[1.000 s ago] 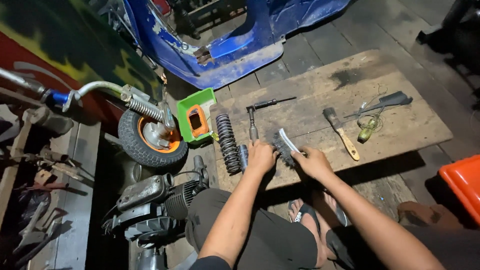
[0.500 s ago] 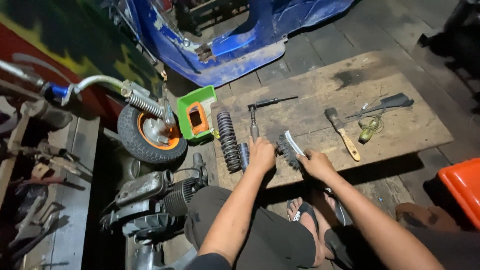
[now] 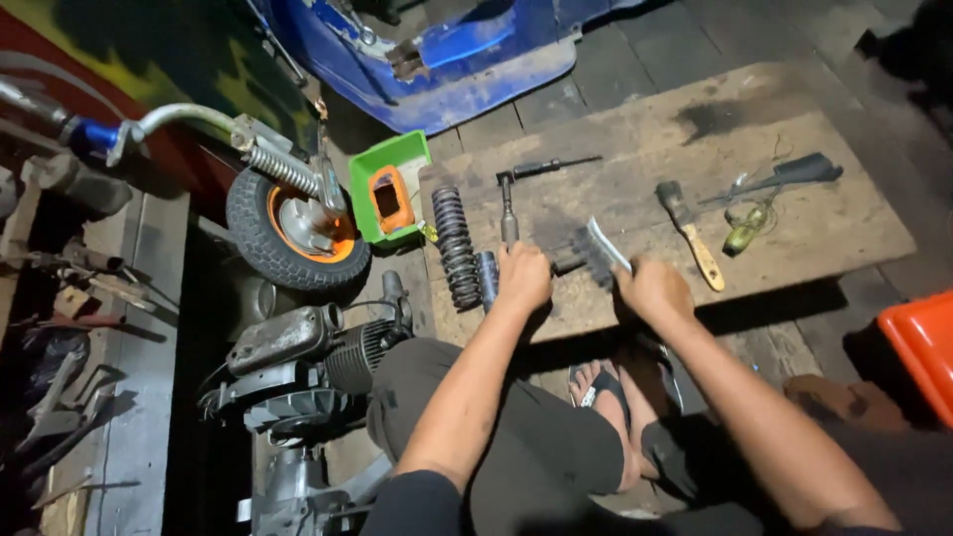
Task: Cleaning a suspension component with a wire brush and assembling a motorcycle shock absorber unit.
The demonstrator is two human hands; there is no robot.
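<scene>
Brushing a small dark part on the wooden board (image 3: 794,233).
Left hand (image 3: 523,278) closed on the dark part (image 3: 562,260); right hand (image 3: 652,290) grips a wire brush (image 3: 603,250), bristles toward the part, handle running back to the palm. A hard stroke could slip onto the left knuckles or knock the coil spring (image 3: 455,246) beside the left hand.

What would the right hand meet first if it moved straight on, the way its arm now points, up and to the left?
Probably the wire brush that the right hand already grips, then the left hand; depth is unclear.
</scene>
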